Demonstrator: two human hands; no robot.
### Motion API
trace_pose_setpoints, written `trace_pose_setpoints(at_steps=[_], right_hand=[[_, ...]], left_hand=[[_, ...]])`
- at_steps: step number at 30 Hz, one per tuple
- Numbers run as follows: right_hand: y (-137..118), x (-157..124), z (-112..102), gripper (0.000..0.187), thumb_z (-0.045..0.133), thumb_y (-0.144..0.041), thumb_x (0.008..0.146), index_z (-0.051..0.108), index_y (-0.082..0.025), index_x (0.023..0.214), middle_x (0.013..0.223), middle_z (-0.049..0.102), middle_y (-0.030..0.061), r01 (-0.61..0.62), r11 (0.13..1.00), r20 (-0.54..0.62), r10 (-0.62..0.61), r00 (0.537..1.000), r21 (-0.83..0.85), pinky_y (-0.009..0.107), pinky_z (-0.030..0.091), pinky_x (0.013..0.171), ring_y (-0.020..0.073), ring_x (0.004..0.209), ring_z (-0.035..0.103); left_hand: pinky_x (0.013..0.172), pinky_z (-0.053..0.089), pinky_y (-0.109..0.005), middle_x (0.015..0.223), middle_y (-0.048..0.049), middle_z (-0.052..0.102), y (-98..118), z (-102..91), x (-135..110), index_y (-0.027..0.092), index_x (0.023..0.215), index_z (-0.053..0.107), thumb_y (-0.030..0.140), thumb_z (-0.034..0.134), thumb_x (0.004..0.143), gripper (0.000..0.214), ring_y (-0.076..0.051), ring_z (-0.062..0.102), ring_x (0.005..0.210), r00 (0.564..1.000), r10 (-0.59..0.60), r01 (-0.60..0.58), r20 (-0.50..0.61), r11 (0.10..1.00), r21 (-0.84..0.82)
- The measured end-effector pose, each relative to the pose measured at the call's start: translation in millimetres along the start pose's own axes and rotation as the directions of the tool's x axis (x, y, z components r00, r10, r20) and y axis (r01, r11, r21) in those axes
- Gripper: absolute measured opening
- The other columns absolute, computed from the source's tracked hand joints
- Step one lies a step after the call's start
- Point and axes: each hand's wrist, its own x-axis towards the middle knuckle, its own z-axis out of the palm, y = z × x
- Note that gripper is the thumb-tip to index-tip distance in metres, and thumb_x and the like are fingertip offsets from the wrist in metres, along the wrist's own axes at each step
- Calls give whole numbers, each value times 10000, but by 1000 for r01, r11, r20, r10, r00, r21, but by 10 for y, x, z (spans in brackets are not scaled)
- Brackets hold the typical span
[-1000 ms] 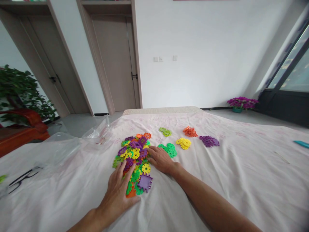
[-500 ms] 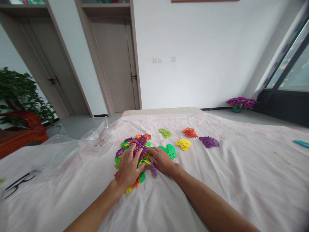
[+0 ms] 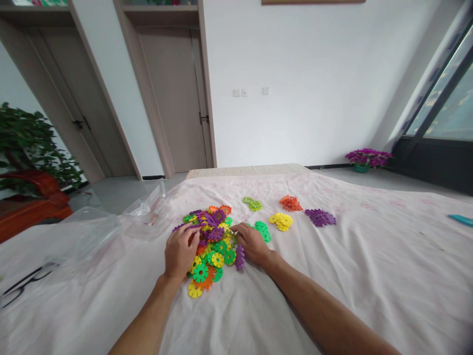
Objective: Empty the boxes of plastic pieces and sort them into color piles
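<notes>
- We have the mixed heap of notched plastic pieces (image 3: 218, 246) lying between our two hands on the pale cloth (image 3: 369, 266).
- Our left hand (image 3: 180, 251) is at the heap's left side, fingers bent together and thumb close to them; the fingertips meet purple pieces at the heap's upper left, but we cannot tell whether they pinch one.
- Our right hand (image 3: 253, 245) rests at the heap's right edge, index finger reaching to the pieces and the others curled under; we cannot tell whether they grip anything.
- A purple piece (image 3: 240, 257) stands on edge just beside our right hand.
- Beyond it we see single-colour piles: green (image 3: 263, 230), partly behind our right hand, then yellow (image 3: 281, 221), light green (image 3: 252, 203), orange (image 3: 290, 202) and purple (image 3: 320, 217).
- Half a second ago our left hand lay across the heap with its fingers spread; now it has drawn left, baring yellow and green discs at the near end.
- Our right hand has barely moved, and those piles stay put.
</notes>
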Motion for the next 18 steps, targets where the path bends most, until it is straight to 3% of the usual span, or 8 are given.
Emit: trace_pose_setpoints(at_steps=[5, 10, 13, 18], right_hand=[[-48, -37, -51, 358, 445, -44, 789, 653, -211, 1027, 1009, 636, 40, 44, 998, 0, -45, 999, -45, 246, 426, 833, 164, 931, 593], [-172, -64, -140, 226, 455, -192, 913, 647, -222, 1030, 970, 647, 35, 86, 989, 57, -80, 995, -119, 237, 401, 745, 152, 840, 590], [-222, -61, -178, 290, 390, -287, 986, 645, -207, 874, 808, 645, 10, 115, 991, 142, -104, 984, -72, 222, 376, 681, 121, 703, 560], [-216, -61, -207, 396, 442, -442, 972, 659, -183, 766, 680, 625, -14, 100, 990, 303, -126, 945, 99, 207, 351, 591, 95, 578, 500]], left_hand=[[1036, 407, -353, 1135, -63, 696, -149, -87, -12, 229, 972, 703, 359, 436, 914, 303, -233, 613, 1100, 997, -67, 65, -50, 997, -38], [947, 458, -366, 1148, -71, 695, -332, -61, -12, 231, 983, 694, 436, 435, 891, 343, -258, 631, 1069, 956, -293, 293, 20, 956, -26], [929, 469, -368, 1131, -76, 707, -456, -11, -8, 231, 1010, 692, 472, 450, 865, 371, -270, 636, 1067, 908, -408, 416, 98, 906, -82], [986, 447, -359, 1136, -80, 707, -615, 55, -11, 199, 1024, 684, 492, 485, 836, 401, -262, 614, 1122, 897, -418, 441, 142, 861, -253]])
